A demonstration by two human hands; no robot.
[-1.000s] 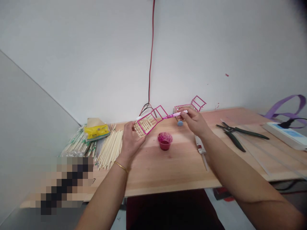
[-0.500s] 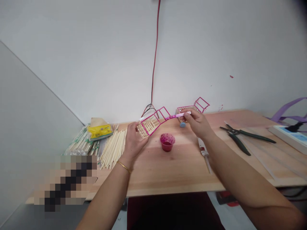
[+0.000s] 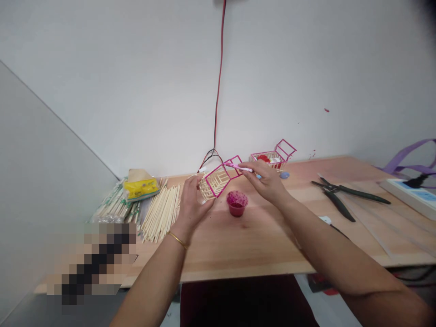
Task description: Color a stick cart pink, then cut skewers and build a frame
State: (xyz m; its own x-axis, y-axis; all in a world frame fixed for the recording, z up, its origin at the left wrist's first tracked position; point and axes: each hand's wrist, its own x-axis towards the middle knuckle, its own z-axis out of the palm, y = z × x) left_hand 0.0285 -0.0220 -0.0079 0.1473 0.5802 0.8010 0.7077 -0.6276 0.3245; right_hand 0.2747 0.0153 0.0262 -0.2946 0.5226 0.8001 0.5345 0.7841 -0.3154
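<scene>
My left hand (image 3: pixel 190 205) is closed around the near end of a small cart model (image 3: pixel 215 197) built of thin wooden sticks, tilted above the table. Magenta paint covers its top rim and handle frame; the slats are bare wood. In my right hand (image 3: pixel 270 182) is a thin paintbrush (image 3: pixel 245 169) with a pale pink-and-white handle, pinched between fingers. Its tip is at the corner where rim and handle frame meet; whether it touches, I cannot tell. Below the model, a clear plastic cup (image 3: pixel 237 209) of magenta paint stands on the table.
A similar stick cart (image 3: pixel 282 156) with red and white contents stands by the wall. Left lie loose sticks (image 3: pixel 160 215), bundled sticks (image 3: pixel 114 200) and a yellow packet (image 3: pixel 141 188). Right are green-handled pliers (image 3: pixel 340 204) and a white power strip (image 3: pixel 413 195). A cable (image 3: pixel 220 81) hangs down the wall.
My right hand and the brush have moved left, bringing the brush tip from the handle frame to the rim corner. The cart model has turned slightly and sits a little further right.
</scene>
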